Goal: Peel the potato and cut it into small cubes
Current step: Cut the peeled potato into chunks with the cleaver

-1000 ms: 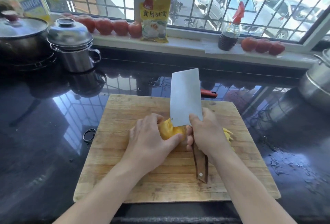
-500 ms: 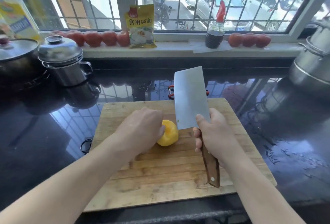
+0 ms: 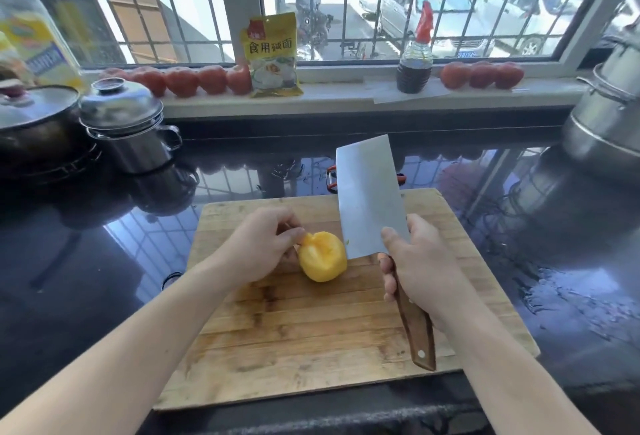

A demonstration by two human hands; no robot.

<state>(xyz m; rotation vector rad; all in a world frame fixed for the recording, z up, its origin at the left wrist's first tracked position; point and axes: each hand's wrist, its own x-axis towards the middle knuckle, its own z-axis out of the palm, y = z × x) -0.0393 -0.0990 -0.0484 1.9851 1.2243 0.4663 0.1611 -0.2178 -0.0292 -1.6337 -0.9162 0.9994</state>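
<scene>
Your peeled potato (image 3: 322,256) is sitting on the wooden cutting board (image 3: 311,341), just right of your left fingertips and just left of the cleaver (image 3: 369,199) blade. It looks rounded with no flat face down, so the big risk I see is it rolling the moment the blade bites. If that happens the edge could skid toward your left hand (image 3: 261,247).

Left fingers (image 3: 289,234) are curled in narrow, tips bunched and only touching the potato's near-left edge. That's more of a nudge than a grip, so it wouldn't stop a roll. I'd tuck them into a claw on top before the cut.

Your right hand (image 3: 420,261) is wrapped tight around the cleaver's wooden handle, thumb (image 3: 393,238) pressed up on the flat of the blade. The blade is raised and tilted, its lower corner right beside the potato. I can't tell if it's touching.

A red-handled peeler (image 3: 331,176) lies on the counter beyond your fingers, mostly hidden behind the blade.
</scene>
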